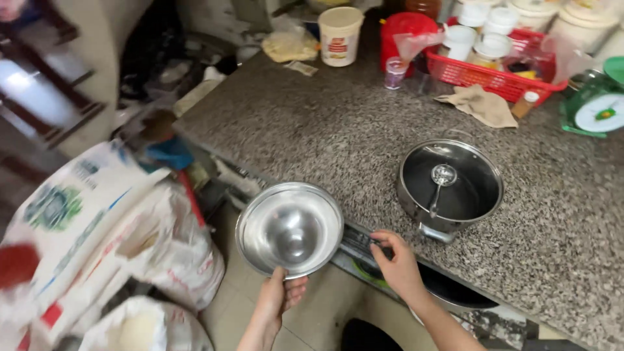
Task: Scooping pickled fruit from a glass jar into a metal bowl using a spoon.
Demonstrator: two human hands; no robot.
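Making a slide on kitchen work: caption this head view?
Left hand holds a steel bowl; right hand rests at the granite counter edge.

Two hands show at the bottom of the frame: the left hand [281,296] and the right hand [398,263]. One steel bowl [290,229] sits at centre. One pot [450,188] stands right of centre on the table [312,123], with one glass lid [453,177]. One red basket [497,75] at upper right holds about four white-capped jars. One tub [340,36], one cloth [478,104], one green scale [595,97]. Two sacks [110,227] lie lower left.
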